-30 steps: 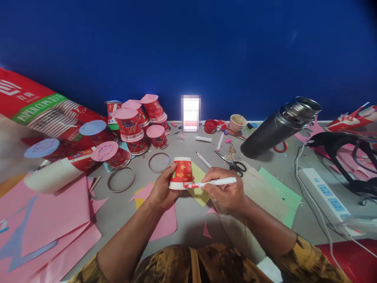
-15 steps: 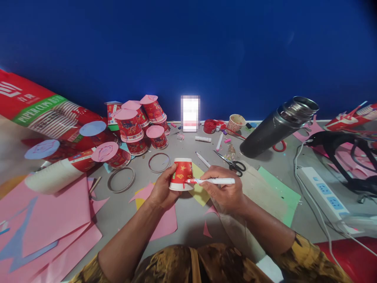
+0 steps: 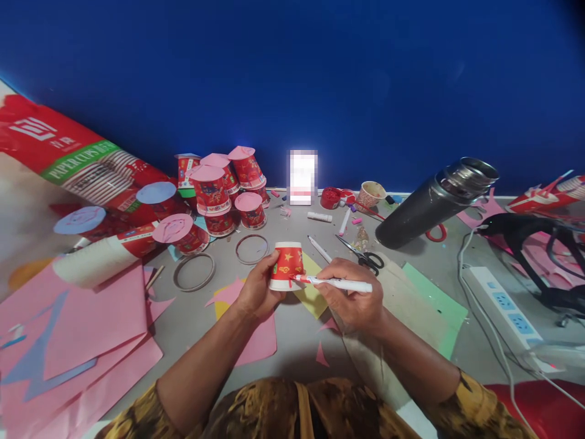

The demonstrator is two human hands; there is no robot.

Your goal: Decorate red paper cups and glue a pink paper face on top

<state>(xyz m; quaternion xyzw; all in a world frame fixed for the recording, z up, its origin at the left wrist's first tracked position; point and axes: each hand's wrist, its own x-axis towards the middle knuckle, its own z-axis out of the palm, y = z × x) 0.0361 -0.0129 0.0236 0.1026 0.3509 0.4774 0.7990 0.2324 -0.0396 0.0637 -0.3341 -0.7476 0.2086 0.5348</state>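
My left hand [image 3: 259, 286] is closed round the left side of a red paper cup [image 3: 287, 262], which is upside down with its white rim below. Gold patterns decorate the cup, and a short red mark shows near its rim. In my right hand [image 3: 354, 292] is a white marker [image 3: 342, 284], held like a pen, its red tip at the lower part of the cup. Beneath my hands lie a yellow paper piece [image 3: 313, 296] and a pink sheet [image 3: 258, 341]. Black-handled scissors [image 3: 365, 256] rest just beyond my right hand.
Paper cups with pink discs [image 3: 208, 189] are stacked at the back left, by a bag of paper cups [image 3: 82, 161]. Tape rings [image 3: 194, 272] and pink sheets [image 3: 91, 341] lie left. A black flask [image 3: 420, 204], green sheet [image 3: 441, 299] and power strip [image 3: 503, 311] are on the right.
The view has shifted slightly, so most things sit a little further right. The marker tip has moved slightly along the cup near its rim; both hands keep their hold.
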